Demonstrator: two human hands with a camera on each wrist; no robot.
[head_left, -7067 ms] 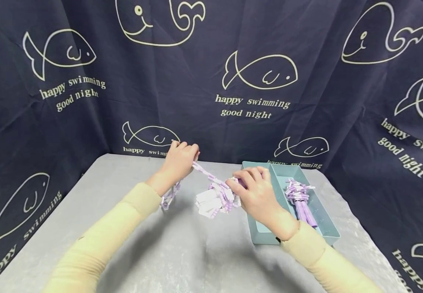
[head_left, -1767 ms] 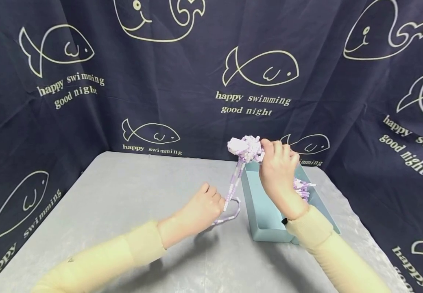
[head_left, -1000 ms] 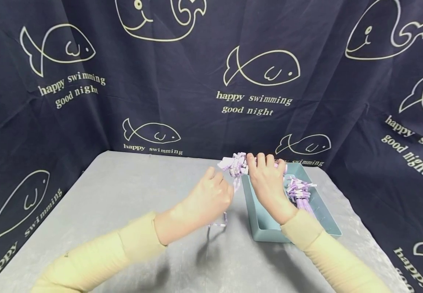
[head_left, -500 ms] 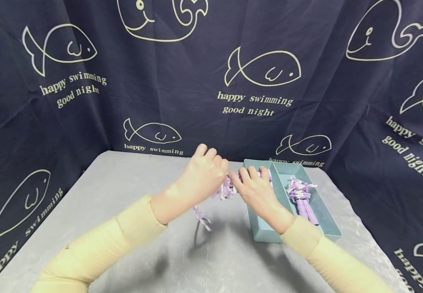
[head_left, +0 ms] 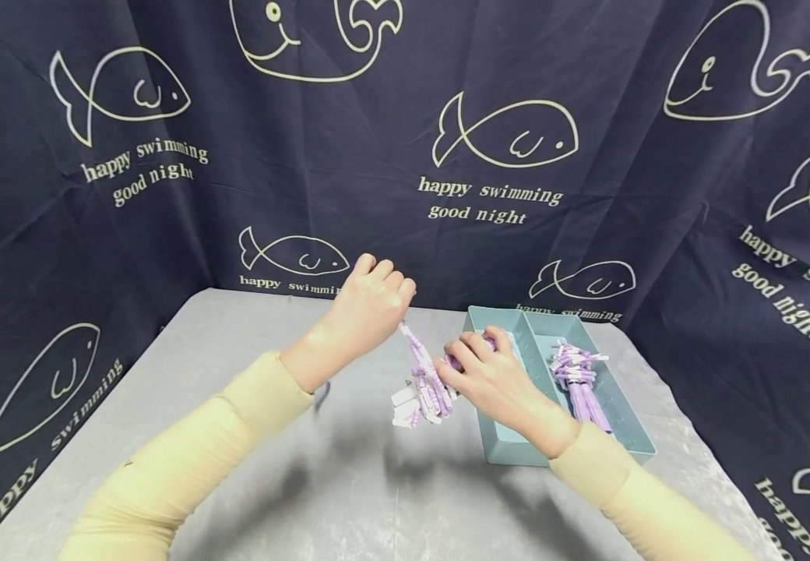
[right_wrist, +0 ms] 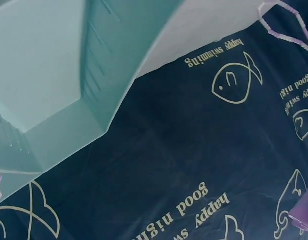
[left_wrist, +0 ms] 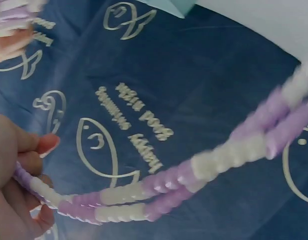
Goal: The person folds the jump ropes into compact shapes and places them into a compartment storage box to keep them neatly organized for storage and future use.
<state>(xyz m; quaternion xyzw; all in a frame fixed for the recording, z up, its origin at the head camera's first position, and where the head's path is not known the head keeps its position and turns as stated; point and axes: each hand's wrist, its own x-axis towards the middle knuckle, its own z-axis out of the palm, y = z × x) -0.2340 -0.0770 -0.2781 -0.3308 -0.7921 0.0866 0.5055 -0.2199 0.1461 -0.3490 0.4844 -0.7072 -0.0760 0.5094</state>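
Note:
A purple-and-white beaded jump rope point(head_left: 431, 389) hangs bundled below my right hand point(head_left: 485, 370), whose curled fingers grip it, with a white tag-like piece point(head_left: 405, 405) at the bundle's lower end. My left hand point(head_left: 370, 304) is raised up and left of it, pinching the doubled beaded strand point(head_left: 413, 343) that leads to the bundle. In the left wrist view the strand point(left_wrist: 168, 185) runs from the left fingers point(left_wrist: 31, 150) off to the right. A purple handle point(right_wrist: 304, 212) shows at the right wrist view's edge; the right hand itself is out of that view.
A teal two-compartment tray point(head_left: 499, 448) stands on the grey-covered table point(head_left: 349, 499) under and beside the right hand. A second jump rope point(head_left: 580, 382), bundled with purple handles, lies in its right compartment. A dark fish-print curtain point(head_left: 377, 156) encloses the table.
My left hand has moved up and left, drawing the strand away from the bundle. My right hand has come down and left from above the tray, and the bundle's tagged end now hangs lower.

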